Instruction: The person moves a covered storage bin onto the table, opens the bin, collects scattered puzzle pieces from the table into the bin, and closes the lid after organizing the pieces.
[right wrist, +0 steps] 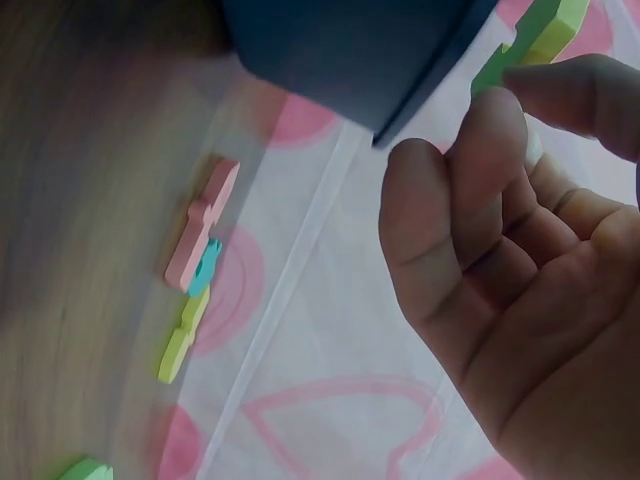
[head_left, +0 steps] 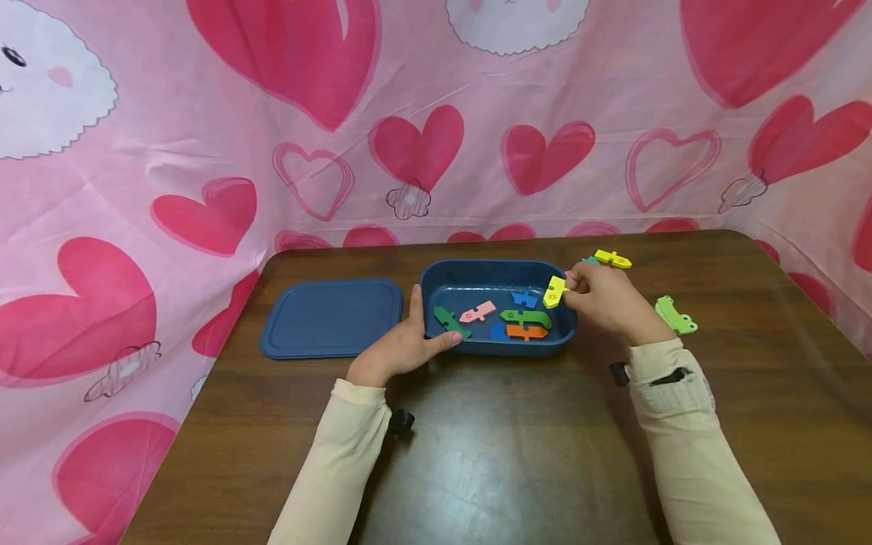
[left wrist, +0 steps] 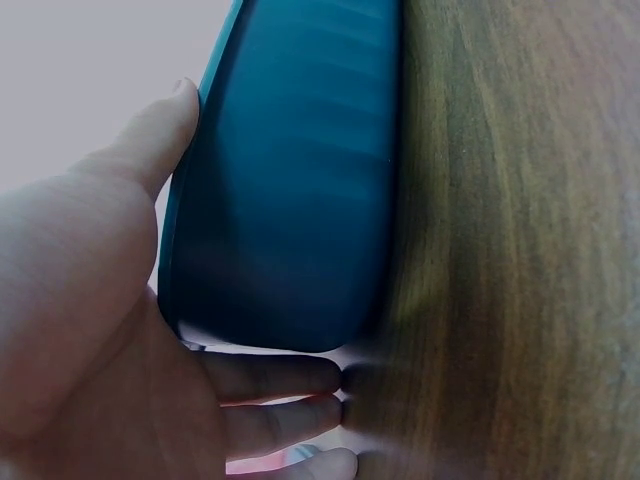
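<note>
pinches a yellow piece (head_left: 555, 293) between the thumb and fingertips of the right hand (head_left: 605, 301), over the right end of a blue box (head_left: 507, 348). rests the left hand (head_left: 400, 350) at the box's near left corner, fingers straight along the end wall, thumb laid on the near rim. shows, inside the box, a dark green piece (head_left: 450, 321) near that thumb, a pink piece (head_left: 479, 311) beside it, and toward the right a small blue piece (head_left: 524, 300), a long green piece (head_left: 526, 317) and an orange piece (head_left: 526, 332) close together. shows, on the wooden table (head_left: 504, 454) beyond the right hand, a second yellow piece (right wrist: 185, 337), a teal piece (right wrist: 204, 269) and a second pink piece (right wrist: 203, 225), with a light green piece (head_left: 673, 315) right of the right wrist. shows a blue lid (head_left: 334, 318) flat on the table, left of the box.
</note>
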A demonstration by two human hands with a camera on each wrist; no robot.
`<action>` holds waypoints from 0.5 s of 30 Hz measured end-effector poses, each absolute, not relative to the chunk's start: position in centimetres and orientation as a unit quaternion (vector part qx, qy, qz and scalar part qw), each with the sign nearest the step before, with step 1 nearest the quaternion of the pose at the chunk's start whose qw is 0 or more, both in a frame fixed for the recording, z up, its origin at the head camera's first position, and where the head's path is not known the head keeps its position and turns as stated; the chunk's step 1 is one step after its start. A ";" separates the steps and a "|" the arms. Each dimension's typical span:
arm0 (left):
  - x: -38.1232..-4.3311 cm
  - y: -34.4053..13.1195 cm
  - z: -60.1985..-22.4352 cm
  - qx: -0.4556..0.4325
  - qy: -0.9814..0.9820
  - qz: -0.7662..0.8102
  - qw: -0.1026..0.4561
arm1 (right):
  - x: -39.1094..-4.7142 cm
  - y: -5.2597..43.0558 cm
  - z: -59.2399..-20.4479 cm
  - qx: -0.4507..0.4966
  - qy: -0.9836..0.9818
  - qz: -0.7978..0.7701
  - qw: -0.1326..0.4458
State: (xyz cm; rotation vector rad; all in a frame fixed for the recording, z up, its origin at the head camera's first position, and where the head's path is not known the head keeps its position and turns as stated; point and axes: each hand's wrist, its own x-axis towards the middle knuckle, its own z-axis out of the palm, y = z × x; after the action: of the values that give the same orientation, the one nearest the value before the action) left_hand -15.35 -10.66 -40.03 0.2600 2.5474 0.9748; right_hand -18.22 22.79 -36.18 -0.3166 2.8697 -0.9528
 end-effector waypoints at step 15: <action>-15.5 -10.7 -40.1 0.091 0.913 0.345 0.199 | -18.4 20.4 -36.6 -0.103 0.953 -0.281 0.034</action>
State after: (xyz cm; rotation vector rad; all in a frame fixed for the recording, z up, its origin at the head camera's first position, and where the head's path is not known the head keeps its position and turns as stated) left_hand -15.49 -10.66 -40.15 0.2541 2.5522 0.9654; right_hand -18.41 20.39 -36.62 -0.3157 2.9321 -0.8656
